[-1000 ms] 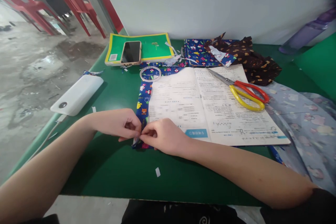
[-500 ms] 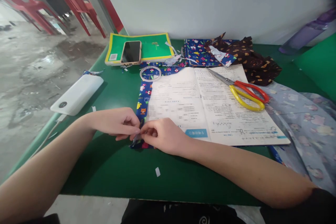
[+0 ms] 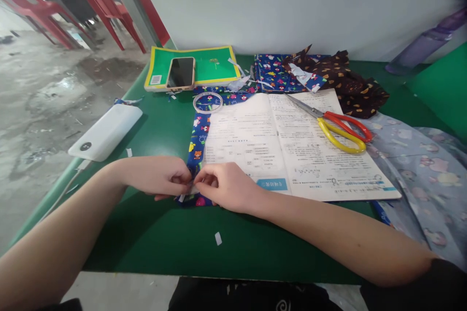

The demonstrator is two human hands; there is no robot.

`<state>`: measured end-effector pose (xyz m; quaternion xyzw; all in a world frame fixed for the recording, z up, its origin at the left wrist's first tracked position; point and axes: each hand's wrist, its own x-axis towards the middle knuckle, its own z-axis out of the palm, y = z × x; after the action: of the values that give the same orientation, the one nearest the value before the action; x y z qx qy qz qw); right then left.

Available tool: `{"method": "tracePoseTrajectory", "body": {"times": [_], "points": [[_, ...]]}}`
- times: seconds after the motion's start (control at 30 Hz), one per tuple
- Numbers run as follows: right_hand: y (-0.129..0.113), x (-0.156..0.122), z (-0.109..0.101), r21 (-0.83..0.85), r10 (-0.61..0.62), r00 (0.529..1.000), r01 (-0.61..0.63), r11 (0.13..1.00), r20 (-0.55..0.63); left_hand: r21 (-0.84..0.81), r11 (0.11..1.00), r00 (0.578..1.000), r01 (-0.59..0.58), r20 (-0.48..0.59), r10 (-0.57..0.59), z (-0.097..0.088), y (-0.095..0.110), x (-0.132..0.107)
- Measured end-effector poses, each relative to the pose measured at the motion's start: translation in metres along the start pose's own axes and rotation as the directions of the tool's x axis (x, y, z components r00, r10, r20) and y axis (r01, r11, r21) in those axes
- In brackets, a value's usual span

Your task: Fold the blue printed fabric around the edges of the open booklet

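Note:
An open book (image 3: 248, 136) lies on a dark blue patterned cover sheet (image 3: 198, 148), whose edge shows along the left and near sides. At its near left corner, my left hand (image 3: 158, 177) has thumb and fingers closed in a pinch. Just beside it, my right hand (image 3: 231, 187) also pinches, its wrist resting over the book's lower page. A small pale strip of tape (image 3: 182, 198) shows at the fingertips, partly hidden. A roll of tape (image 3: 207, 103) lies at the book's upper left. Scissors (image 3: 328, 124) with red and yellow handles rest across the right page.
Left stands a white power bank (image 3: 105, 132) with a cable. Behind are a phone (image 3: 181, 73) on a green book (image 3: 213, 63), paper scraps, brown patterned cloth (image 3: 350, 87) and a purple bottle (image 3: 419, 48). Pale patterned sheeting (image 3: 434, 170) spreads right. A white scrap (image 3: 218, 238) lies nearest me.
My left hand has shifted slightly down and left, so the two sets of fingertips stand a little further apart. More of the pale strip shows at the corner.

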<state>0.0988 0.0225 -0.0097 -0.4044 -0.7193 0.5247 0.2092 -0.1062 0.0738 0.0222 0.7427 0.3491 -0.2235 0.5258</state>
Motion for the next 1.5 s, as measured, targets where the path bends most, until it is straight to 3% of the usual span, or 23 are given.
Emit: {"method": "tracePoseTrajectory", "body": {"times": [0.23, 0.47, 0.63, 0.87, 1.03, 1.2, 1.33, 1.5], "points": [[0.0003, 0.0001, -0.0006, 0.001, 0.011, 1.0, -0.011, 1.0, 0.014, -0.081, 0.997, 1.0, -0.014, 0.023, 0.016, -0.0015, 0.0023, 0.0008], [0.001, 0.0008, 0.0001, 0.006, -0.005, 1.0, 0.004, 1.0, 0.007, -0.085, 0.995, 0.998, 0.059, 0.035, -0.056, -0.0004, 0.0027, 0.0017], [0.0006, 0.0002, 0.0011, 0.004, -0.006, 1.0, 0.006, 1.0, 0.002, -0.067, 0.998, 1.0, -0.011, -0.002, 0.011, 0.0008, 0.0032, 0.0026], [-0.0005, 0.0006, 0.0012, -0.005, 0.011, 1.0, -0.011, 1.0, 0.006, -0.082, 0.995, 0.999, 0.052, -0.009, -0.053, 0.0017, 0.0035, 0.0033], [0.0011, 0.0008, 0.0014, -0.024, 0.011, 1.0, -0.011, 1.0, 0.014, -0.053, 0.998, 0.999, -0.019, 0.026, 0.021, 0.0008, 0.0015, 0.0001], [0.0014, 0.0002, 0.0019, -0.025, -0.017, 1.0, 0.017, 1.0, 0.008, -0.002, 0.999, 0.996, 0.042, 0.083, -0.042, 0.0017, 0.0038, -0.0009], [0.0012, 0.0001, 0.0021, -0.019, -0.025, 1.0, 0.025, 1.0, 0.011, -0.048, 0.999, 0.992, -0.007, 0.128, 0.014, 0.0031, 0.0056, 0.0009], [0.002, 0.0008, 0.0033, -0.019, -0.027, 1.0, 0.027, 0.999, 0.002, -0.056, 0.994, 0.994, -0.093, 0.047, 0.095, 0.0027, 0.0037, 0.0034]]}}
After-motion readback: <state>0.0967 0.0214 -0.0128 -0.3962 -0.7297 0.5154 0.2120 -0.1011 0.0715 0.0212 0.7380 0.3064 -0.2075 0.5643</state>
